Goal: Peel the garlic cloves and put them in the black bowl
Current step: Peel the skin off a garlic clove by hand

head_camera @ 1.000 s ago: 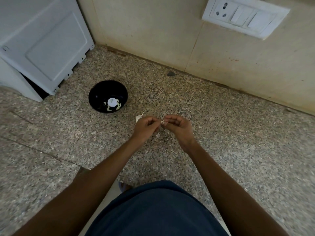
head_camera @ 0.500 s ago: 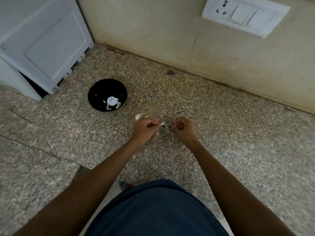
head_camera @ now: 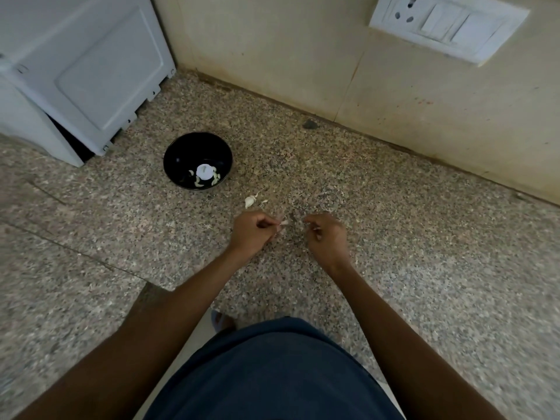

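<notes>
I am watching my hands pulling apart: left hand pinching the small white garlic clove, right hand curling on stripped skin, near the round black bowl on the speckled desk.

White appliance at left on speckled stone counter; switch-and-socket plate on beige wall.

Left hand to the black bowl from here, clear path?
Probably yes. The black bowl sits up and left of the left hand, with only bare counter and a loose garlic piece off to the side. The hand does pinch a garlic clove.
</notes>
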